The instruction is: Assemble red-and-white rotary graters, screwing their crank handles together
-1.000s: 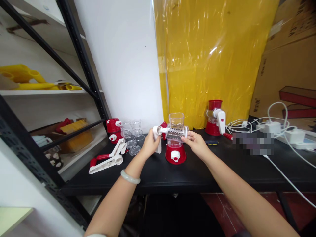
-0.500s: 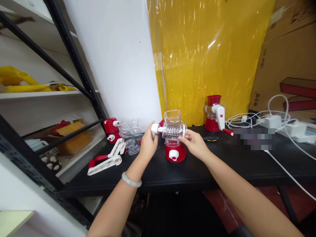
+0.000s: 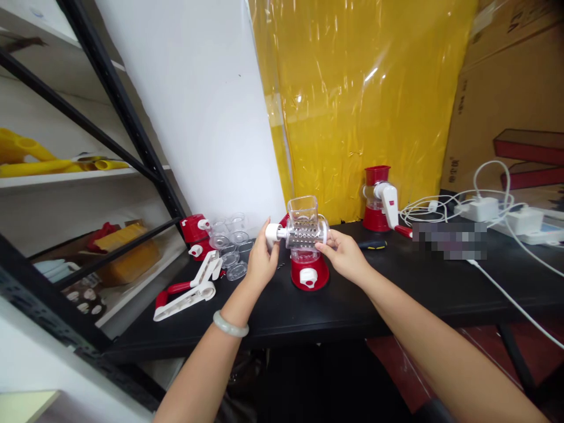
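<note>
A rotary grater with a clear hopper (image 3: 302, 204) and a red base (image 3: 310, 274) stands upright on the black table (image 3: 273, 317). Across its clear middle lies a perforated metal grating drum (image 3: 301, 234); I cannot tell whether it sits inside the housing or just in front. My right hand (image 3: 346, 252) pinches the drum's right rim between thumb and fingers. At the left end, my left hand (image 3: 261, 258) is closed around the white shaft piece (image 3: 274, 233), its fingers partly hidden behind. A white knob (image 3: 308, 277) is on the front of the base.
Left of the grater are white crank handles with red grips (image 3: 189, 291), red bases (image 3: 194, 235) and several clear plastic parts (image 3: 233, 241). Another red grater (image 3: 378, 200) stands back right, near a screwdriver (image 3: 373, 244), white cables (image 3: 423, 208) and chargers (image 3: 482, 208). Shelves (image 3: 83, 176) flank the left.
The drum has shifted slightly left and now lines up more closely with the clear housing. Both hands keep their holds. The whole view has shifted a little.
</note>
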The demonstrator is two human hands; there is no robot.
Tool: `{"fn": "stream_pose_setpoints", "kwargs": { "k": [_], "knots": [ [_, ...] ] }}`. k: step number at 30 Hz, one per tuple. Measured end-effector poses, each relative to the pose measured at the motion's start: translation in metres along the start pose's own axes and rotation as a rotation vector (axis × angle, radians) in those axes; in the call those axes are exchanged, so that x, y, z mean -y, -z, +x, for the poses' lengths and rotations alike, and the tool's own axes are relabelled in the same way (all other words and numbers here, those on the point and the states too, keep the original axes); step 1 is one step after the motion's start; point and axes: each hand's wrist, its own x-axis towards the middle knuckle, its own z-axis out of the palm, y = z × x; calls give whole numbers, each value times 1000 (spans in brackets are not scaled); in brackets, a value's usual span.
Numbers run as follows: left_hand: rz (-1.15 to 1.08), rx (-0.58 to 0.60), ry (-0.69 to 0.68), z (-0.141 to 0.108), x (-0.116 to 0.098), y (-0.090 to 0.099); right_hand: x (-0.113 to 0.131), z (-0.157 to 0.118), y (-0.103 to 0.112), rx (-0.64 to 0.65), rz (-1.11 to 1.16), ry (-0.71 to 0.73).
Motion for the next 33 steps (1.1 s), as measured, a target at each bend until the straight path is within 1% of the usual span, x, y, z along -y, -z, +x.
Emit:
{"fn": "stream_pose_setpoints", "kwargs": {
  "k": [3,5,7,8,10,12,14,15,17,19,25,29,33],
  "knots": [
    [90,49,-16,2,-6,6,-3,2,1,-12,8,7],
    [44,108,-19,6,-6,13,-5,3,4,-16,13,12],
    [-106,185,-21,16,-4,21,-8,5,6,-6,26,6],
    [-205,216,4,22,-2,25,-8,6,7,3,34,0],
    [-390,253,135,39,1,27,-9,7,7,22,58,-11],
    [-480,289,259,56,1,21,-8,8,6,34,81,-16],
    [-540,325,303,69,0,9,-9,9,6,36,95,-24],
    [-620,347,326,74,-1,2,-9,9,7,38,96,-27],
    [-798,386,359,80,-2,-10,-11,11,8,42,93,-33],
    [-896,410,371,83,0,-17,-13,12,8,54,98,-41],
    [-928,381,421,81,9,-20,-17,16,7,72,137,-42],
    [-971,328,479,80,10,-24,-18,16,9,69,103,-51],
    [-1004,333,479,80,8,-26,-16,15,13,74,45,-41]
  ]
}}
